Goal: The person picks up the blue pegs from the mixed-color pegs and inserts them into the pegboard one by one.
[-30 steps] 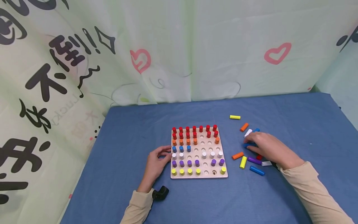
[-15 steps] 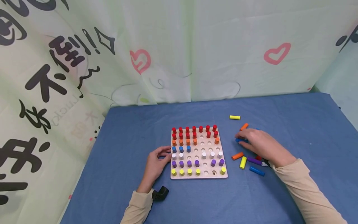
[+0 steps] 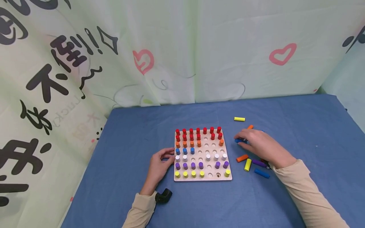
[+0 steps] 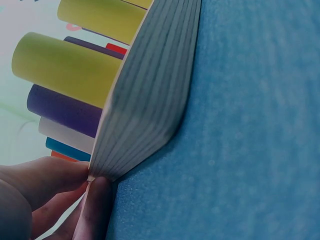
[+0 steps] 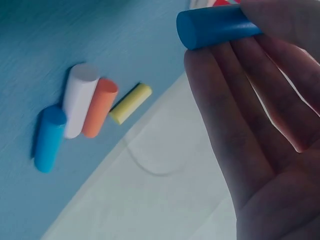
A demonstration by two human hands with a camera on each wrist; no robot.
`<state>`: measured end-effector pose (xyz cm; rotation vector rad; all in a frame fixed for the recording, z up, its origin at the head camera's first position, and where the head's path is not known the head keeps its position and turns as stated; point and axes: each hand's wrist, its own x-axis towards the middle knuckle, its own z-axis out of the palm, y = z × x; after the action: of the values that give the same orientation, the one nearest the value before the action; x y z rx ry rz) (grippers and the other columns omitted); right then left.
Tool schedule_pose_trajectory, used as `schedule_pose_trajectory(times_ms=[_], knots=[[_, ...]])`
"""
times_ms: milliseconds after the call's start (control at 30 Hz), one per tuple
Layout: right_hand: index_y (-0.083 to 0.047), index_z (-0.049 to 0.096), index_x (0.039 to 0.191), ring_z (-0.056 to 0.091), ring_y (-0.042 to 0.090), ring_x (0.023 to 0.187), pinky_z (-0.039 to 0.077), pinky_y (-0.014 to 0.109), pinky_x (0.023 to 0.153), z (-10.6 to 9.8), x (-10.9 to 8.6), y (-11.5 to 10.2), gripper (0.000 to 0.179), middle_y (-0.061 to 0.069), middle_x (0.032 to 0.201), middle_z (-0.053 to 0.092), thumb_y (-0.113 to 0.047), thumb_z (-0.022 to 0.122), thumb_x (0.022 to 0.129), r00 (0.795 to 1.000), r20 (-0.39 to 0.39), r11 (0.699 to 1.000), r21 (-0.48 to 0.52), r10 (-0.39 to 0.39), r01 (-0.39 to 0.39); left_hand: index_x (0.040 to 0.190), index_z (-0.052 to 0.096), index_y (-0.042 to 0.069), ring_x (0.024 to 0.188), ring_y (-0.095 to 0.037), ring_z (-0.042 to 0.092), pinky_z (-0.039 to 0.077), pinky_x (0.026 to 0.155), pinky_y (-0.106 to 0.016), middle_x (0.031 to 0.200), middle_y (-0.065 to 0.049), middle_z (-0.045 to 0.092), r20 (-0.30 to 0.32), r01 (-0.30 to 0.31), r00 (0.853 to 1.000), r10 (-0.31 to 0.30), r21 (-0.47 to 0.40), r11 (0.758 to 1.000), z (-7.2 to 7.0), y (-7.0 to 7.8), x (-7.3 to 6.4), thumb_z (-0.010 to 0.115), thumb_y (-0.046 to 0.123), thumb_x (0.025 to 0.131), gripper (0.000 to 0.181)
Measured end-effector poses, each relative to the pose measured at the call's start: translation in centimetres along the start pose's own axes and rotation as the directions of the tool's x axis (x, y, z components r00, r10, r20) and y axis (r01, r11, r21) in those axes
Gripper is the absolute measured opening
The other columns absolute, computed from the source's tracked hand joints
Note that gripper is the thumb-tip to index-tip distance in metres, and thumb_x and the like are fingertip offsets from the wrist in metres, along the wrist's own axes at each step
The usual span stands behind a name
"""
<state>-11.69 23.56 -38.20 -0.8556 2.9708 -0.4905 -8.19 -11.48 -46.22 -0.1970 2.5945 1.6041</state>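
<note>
A square wooden pegboard (image 3: 196, 178) stands on the table with rows of red, orange, blue, white, purple and yellow pegs and several bare holes. My left hand (image 3: 160, 164) grips its left edge; the left wrist view shows fingertips (image 4: 75, 172) right at the side of the board (image 4: 150, 95). To the right of the board, my right hand (image 3: 260, 145) pinches a blue peg (image 5: 217, 27) between thumb and fingers. Seen from the head, that peg (image 3: 239, 141) pokes out past the fingertips, raised over the table.
Loose pegs lie around the right hand: a yellow peg (image 3: 239, 119) farther back, an orange peg (image 3: 242, 158), another yellow peg (image 3: 247, 165), a purple peg (image 3: 259, 163) and a blue one (image 3: 261, 173) nearer. A white peg (image 5: 80, 97) shows in the right wrist view. A printed curtain (image 3: 216, 63) hangs behind.
My right hand has picked a blue peg from the loose group and carried it leftward and slightly back, toward the board. The left hand has stayed at the board's edge.
</note>
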Motion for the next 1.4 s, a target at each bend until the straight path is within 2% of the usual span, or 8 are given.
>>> schedule_pose_trajectory(times_ms=[400, 867, 1100, 1400], knots=[[-0.003, 0.072, 0.105, 0.069, 0.021, 0.088, 0.058, 0.039, 0.078, 0.0, 0.8, -1.3, 0.023, 0.006, 0.099, 0.071, -0.002, 0.077, 0.083, 0.998, -0.029, 0.995, 0.082, -0.054, 0.056, 0.123, 0.069, 0.011, 0.096, -0.018, 0.066, 0.056, 0.080, -0.031, 0.115, -0.006, 0.071, 0.000, -0.024, 1.000, 0.024, 0.005, 1.000, 0.1, -0.2, 0.1, 0.070, 0.015, 0.092, 0.031], [0.000, 0.070, 0.109, 0.069, 0.024, 0.093, 0.058, 0.042, 0.082, 0.0, 1.7, -2.5, 0.025, 0.010, 0.103, 0.071, 0.001, 0.075, 0.085, 1.000, 0.008, 0.989, 0.145, -0.028, 0.026, 0.123, 0.069, 0.012, 0.096, -0.018, 0.067, 0.055, 0.079, -0.029, 0.115, -0.005, 0.071, -0.003, -0.026, 1.000, 0.026, 0.006, 1.000, 0.1, -0.1, 0.0, 0.070, 0.015, 0.092, 0.031], [0.000, 0.070, 0.107, 0.070, 0.024, 0.095, 0.057, 0.041, 0.083, 0.1, 2.0, -3.2, 0.023, 0.009, 0.102, 0.071, 0.002, 0.074, 0.085, 0.998, -0.007, 0.983, 0.173, -0.055, 0.055, 0.123, 0.069, 0.012, 0.097, -0.018, 0.067, 0.056, 0.081, -0.033, 0.115, -0.004, 0.071, 0.001, -0.006, 1.000, 0.006, -0.001, 1.000, 0.0, 0.0, -0.1, 0.070, 0.015, 0.092, 0.032], [0.000, 0.070, 0.105, 0.072, 0.021, 0.090, 0.058, 0.037, 0.080, 0.1, 2.5, -4.3, 0.024, 0.008, 0.100, 0.072, 0.000, 0.077, 0.082, 0.994, -0.036, 0.980, 0.169, -0.098, 0.103, 0.123, 0.069, 0.013, 0.096, -0.017, 0.066, 0.055, 0.079, -0.029, 0.114, -0.004, 0.071, -0.006, -0.007, 1.000, 0.007, 0.000, 1.000, 0.0, 0.1, -0.1, 0.071, 0.016, 0.092, 0.031]])
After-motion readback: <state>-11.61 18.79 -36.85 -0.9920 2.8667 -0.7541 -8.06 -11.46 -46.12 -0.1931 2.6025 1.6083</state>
